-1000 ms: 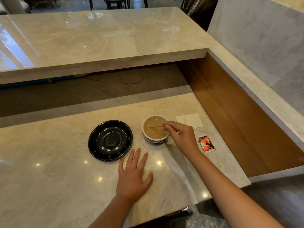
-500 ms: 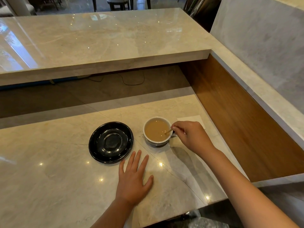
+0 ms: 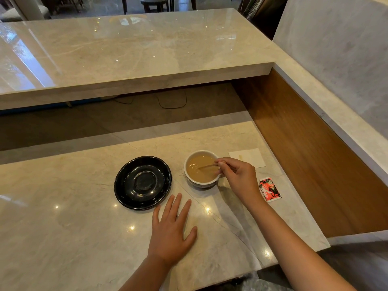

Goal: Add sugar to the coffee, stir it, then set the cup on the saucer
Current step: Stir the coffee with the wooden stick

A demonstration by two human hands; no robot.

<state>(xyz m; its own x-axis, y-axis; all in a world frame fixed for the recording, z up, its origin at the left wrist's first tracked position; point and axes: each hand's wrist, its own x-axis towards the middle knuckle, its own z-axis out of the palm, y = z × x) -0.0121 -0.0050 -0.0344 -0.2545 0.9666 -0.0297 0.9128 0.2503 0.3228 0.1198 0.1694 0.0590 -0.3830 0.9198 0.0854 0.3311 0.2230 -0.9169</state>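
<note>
A white cup of light brown coffee stands on the marble counter. My right hand is at the cup's right rim, its fingers pinched on a thin wooden stirrer whose far end dips into the coffee. An empty black saucer lies to the left of the cup, apart from it. My left hand rests flat on the counter in front of both, fingers spread, holding nothing. A red and black sugar packet lies to the right of my right wrist.
A white paper napkin lies behind my right hand. A raised marble ledge runs across the back, and a wooden side panel walls the right. The counter's front edge is close to me.
The stirrer has swung from the cup's right rim toward its middle as my right hand stirs. The sugar packet, hidden half a second ago, shows again. My left hand has stayed put.
</note>
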